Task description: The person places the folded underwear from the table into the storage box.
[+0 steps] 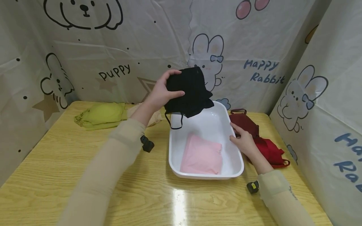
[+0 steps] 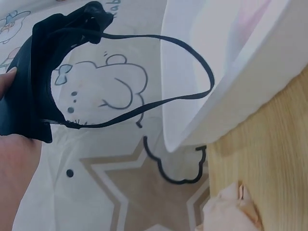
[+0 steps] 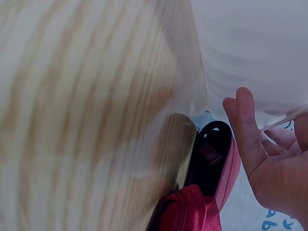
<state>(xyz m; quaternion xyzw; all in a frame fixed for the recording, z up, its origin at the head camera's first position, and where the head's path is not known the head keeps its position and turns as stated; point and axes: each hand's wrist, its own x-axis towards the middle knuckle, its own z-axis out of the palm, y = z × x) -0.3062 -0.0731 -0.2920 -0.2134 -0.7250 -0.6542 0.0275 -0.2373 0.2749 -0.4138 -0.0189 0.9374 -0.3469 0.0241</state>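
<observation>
My left hand (image 1: 161, 92) holds a black folded garment with a thin strap (image 1: 188, 91) above the far left part of a white plastic basin (image 1: 238, 164). The thumb lies across the garment's near face, and the fingers go over its top edge. A strap loop (image 2: 199, 60) hangs down in front of the basin wall in the left wrist view. With thumb and fingers, my right hand (image 1: 244, 141) grips the basin's right rim; some fingers (image 3: 248, 125) lie along the outer wall. Inside the basin, a folded pink garment (image 1: 202, 155) lies flat at the near end.
Right of the basin lie a dark red bra (image 1: 246, 124) and a bright red bra (image 1: 270, 152). Yellow-green folded cloth (image 1: 104, 114) and a beige cloth (image 1: 154, 119) sit at the back left of the wooden table (image 1: 70, 163). Printed curtains (image 1: 158, 40) close off the back and sides.
</observation>
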